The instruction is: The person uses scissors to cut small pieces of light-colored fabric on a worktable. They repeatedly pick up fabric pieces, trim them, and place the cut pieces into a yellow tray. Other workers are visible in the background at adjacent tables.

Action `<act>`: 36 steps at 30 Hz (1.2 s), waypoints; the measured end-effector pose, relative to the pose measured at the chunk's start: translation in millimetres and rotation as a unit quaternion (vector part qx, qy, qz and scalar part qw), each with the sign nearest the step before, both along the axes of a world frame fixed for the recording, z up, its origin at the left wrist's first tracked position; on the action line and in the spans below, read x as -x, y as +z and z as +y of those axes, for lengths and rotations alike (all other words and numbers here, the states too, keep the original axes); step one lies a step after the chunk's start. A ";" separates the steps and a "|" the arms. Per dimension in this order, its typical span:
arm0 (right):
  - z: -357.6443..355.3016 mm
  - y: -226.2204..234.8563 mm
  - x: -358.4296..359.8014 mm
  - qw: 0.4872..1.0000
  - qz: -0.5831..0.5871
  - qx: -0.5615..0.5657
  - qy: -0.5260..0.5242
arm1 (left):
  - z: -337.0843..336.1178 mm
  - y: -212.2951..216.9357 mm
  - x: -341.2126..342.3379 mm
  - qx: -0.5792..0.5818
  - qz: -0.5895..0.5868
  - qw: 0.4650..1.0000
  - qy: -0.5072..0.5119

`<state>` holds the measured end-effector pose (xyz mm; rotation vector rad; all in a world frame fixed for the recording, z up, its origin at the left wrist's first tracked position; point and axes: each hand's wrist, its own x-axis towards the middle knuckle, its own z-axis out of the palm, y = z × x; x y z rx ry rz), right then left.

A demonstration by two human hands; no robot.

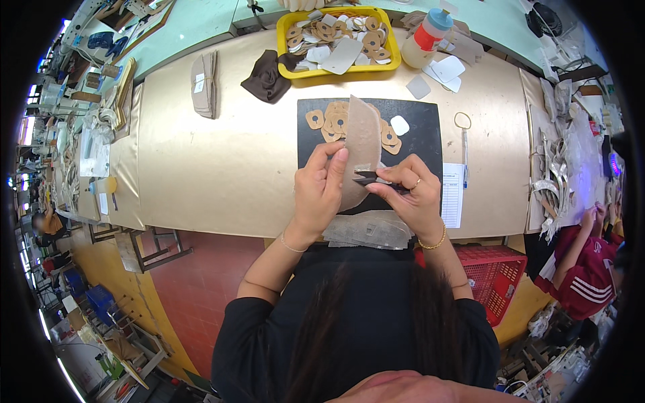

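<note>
My left hand pinches the left edge of a beige curved panel, which looks like fabric or thin leather and is held up over a black mat. In my right hand is a small black two-pronged tool, its tips against a small patch on the panel's lower part. Whether it is tweezers or snips I cannot make out. Behind the panel, several tan pieces with dark holes lie on the mat, beside a white rounded piece. Closest to me is a stack of greyish panels.
A yellow tray of tan and white pieces stands at the back, beside a bottle. Dark cloth and tied panels lie left. A pen and printed sheet lie right. Below is a red crate; a person is far right.
</note>
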<state>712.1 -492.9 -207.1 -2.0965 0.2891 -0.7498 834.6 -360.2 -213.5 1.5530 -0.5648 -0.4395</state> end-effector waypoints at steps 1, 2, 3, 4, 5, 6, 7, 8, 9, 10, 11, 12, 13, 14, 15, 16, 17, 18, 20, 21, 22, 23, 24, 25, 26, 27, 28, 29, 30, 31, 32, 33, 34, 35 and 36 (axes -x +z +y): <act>-0.1 -0.6 -0.1 1.000 -0.002 0.003 0.000 | -0.3 -0.1 0.0 -0.002 0.003 1.000 -0.002; -0.2 -1.4 0.1 1.000 -0.004 0.006 -0.001 | -0.7 0.1 0.1 -0.004 0.003 1.000 -0.002; -0.4 -2.1 0.4 1.000 -0.005 0.007 -0.005 | -1.0 0.4 0.4 -0.006 0.003 1.000 -0.002; -0.5 -2.8 0.7 1.000 -0.007 0.008 -0.009 | -1.0 1.0 0.7 -0.008 0.009 1.000 -0.004; -0.7 -3.2 1.1 1.000 -0.008 0.010 -0.013 | -0.5 1.8 1.3 -0.011 0.016 1.000 -0.006; -0.8 -3.4 1.2 1.000 -0.010 0.002 -0.016 | -0.3 2.6 1.6 -0.013 0.023 1.000 -0.007; -0.8 -3.4 1.3 1.000 -0.012 -0.005 -0.018 | -0.2 3.1 1.8 -0.015 0.019 1.000 -0.007; -0.9 -3.2 1.2 1.000 -0.015 -0.015 -0.017 | -0.1 3.5 1.9 -0.017 0.015 1.000 -0.007; -1.0 -2.7 1.1 1.000 -0.015 -0.010 -0.017 | 0.0 3.7 1.9 -0.017 0.010 1.000 -0.004; -1.4 -2.2 1.2 1.000 -0.016 -0.009 -0.014 | -0.2 3.6 2.0 -0.019 0.008 1.000 -0.003; -1.6 -1.8 1.3 1.000 -0.012 -0.010 -0.012 | -0.6 3.5 2.3 -0.021 0.006 1.000 -0.001; -1.4 -1.6 1.4 1.000 -0.015 -0.009 -0.014 | -1.0 3.3 2.3 -0.022 0.004 1.000 0.002; -1.3 -1.9 1.5 1.000 -0.011 -0.011 -0.017 | -1.5 3.2 2.0 -0.020 0.005 1.000 -0.002; -1.3 -2.6 1.9 1.000 -0.008 -0.014 -0.020 | -2.1 3.2 1.3 -0.017 0.006 1.000 -0.007; -1.4 -3.7 2.3 0.999 -0.026 -0.022 -0.040 | -2.5 3.4 0.8 -0.014 0.007 1.000 -0.011; -1.9 -5.3 2.9 0.997 -0.043 -0.030 -0.059 | -2.9 3.7 1.4 0.021 0.057 0.998 -0.015; -2.2 -7.3 3.6 0.994 -0.061 -0.038 -0.078 | -3.2 4.2 2.4 0.057 0.107 0.992 -0.019; -4.2 -9.5 4.9 0.991 -0.078 -0.035 -0.105 | -3.2 4.8 2.4 0.090 0.153 0.984 -0.026; -12.0 -14.0 10.2 0.980 -0.108 -0.036 -0.161 | 1.0 6.8 -2.8 0.104 0.234 0.965 -0.052; -15.8 -16.9 13.6 0.968 -0.141 -0.100 -0.184 | 3.4 7.7 -5.8 0.119 0.270 0.953 -0.065; -20.2 -20.1 17.4 0.948 -0.168 -0.170 -0.210 | 4.0 7.9 -8.0 0.128 0.296 0.944 -0.070; -25.7 -23.8 22.5 0.928 -0.187 -0.229 -0.227 | 4.2 7.8 -10.1 0.145 0.321 0.933 -0.074; -35.6 -25.4 31.9 0.943 -0.046 -0.225 -0.240 | 4.4 7.7 -10.9 0.162 0.345 0.921 -0.079; -47.2 -26.5 42.6 0.943 0.103 -0.207 -0.241 | 4.0 7.7 -11.2 0.153 0.348 0.922 -0.077; -57.3 -28.4 52.0 0.921 0.244 -0.188 -0.241 | 3.3 7.9 -10.8 0.145 0.351 0.922 -0.075; -64.9 -30.7 60.8 0.914 0.307 -0.145 -0.222 | 2.6 8.3 -9.5 0.137 0.355 0.922 -0.073; -68.5 -34.3 66.7 0.903 0.362 -0.107 -0.207 | 1.2 8.9 -7.8 0.130 0.350 0.925 -0.071; -71.0 -36.6 70.8 0.873 0.437 -0.080 -0.202 | -0.7 9.4 -6.1 0.124 0.344 0.928 -0.068; -72.2 -35.7 75.3 0.904 0.367 -0.078 -0.207 | -2.2 10.3 -4.7 0.121 0.341 0.930 -0.064; -69.0 -34.0 77.1 0.917 0.319 -0.089 -0.221 | -3.0 11.7 -3.4 0.123 0.345 0.928 -0.065; -64.8 -30.0 76.9 0.912 0.301 -0.117 -0.254 | -3.2 13.4 -2.4 0.126 0.350 0.926 -0.068; -59.8 -23.7 74.7 0.933 0.249 -0.110 -0.237 | -3.6 15.1 -1.8 0.129 0.356 0.923 -0.072; -52.6 -16.4 70.5 0.937 0.226 -0.119 -0.238 | -4.7 16.5 -0.6 0.141 0.366 0.917 -0.078; -43.9 -8.5 64.7 0.940 0.203 -0.122 -0.244 | -5.6 17.6 1.1 0.153 0.377 0.910 -0.084; -31.7 -3.4 54.3 0.966 0.112 -0.133 -0.191 | -7.0 18.5 2.8 0.165 0.387 0.903 -0.091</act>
